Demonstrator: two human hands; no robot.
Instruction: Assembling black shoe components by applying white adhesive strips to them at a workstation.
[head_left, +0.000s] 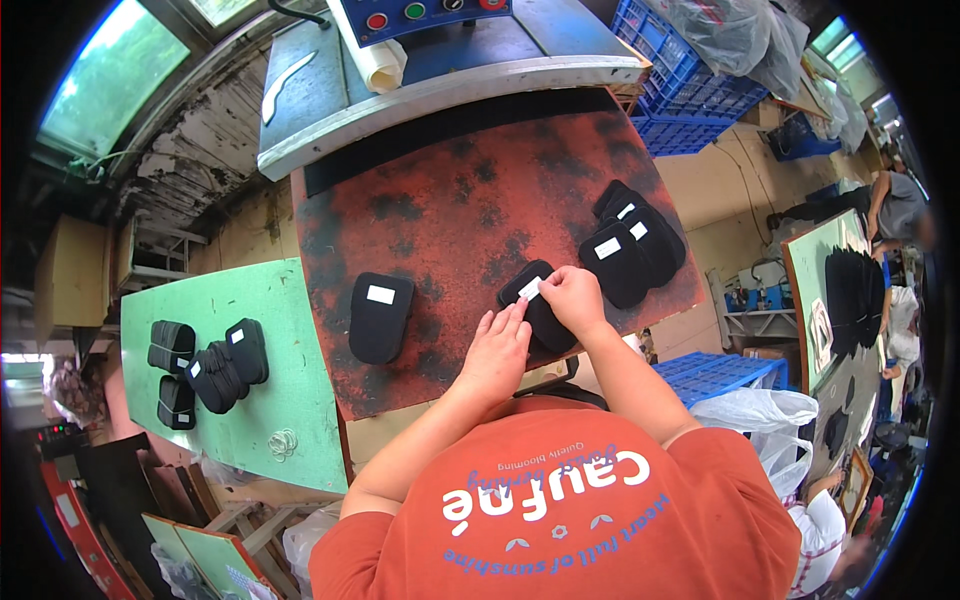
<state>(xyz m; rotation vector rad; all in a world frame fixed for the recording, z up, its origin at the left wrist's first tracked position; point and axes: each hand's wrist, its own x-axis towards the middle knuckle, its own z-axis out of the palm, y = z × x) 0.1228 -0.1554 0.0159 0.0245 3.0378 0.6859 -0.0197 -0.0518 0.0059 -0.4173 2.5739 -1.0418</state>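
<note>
In front of me on the red board lies a rounded black pad with a white label near its far end. My right hand is closed over the pad, thumb and forefinger pinched at the label's right edge. Stretched out at the pad's left side, my left hand has its fingertips close to the same label. Another labelled black pad rests to the left. Several more black pads overlap in a group at the right. The near part of the pad under my right hand is partly hidden.
A green table on the left holds bundled black pads and a coil of pale bands. Beyond the red board stands a machine with a button panel. Blue crates are at right.
</note>
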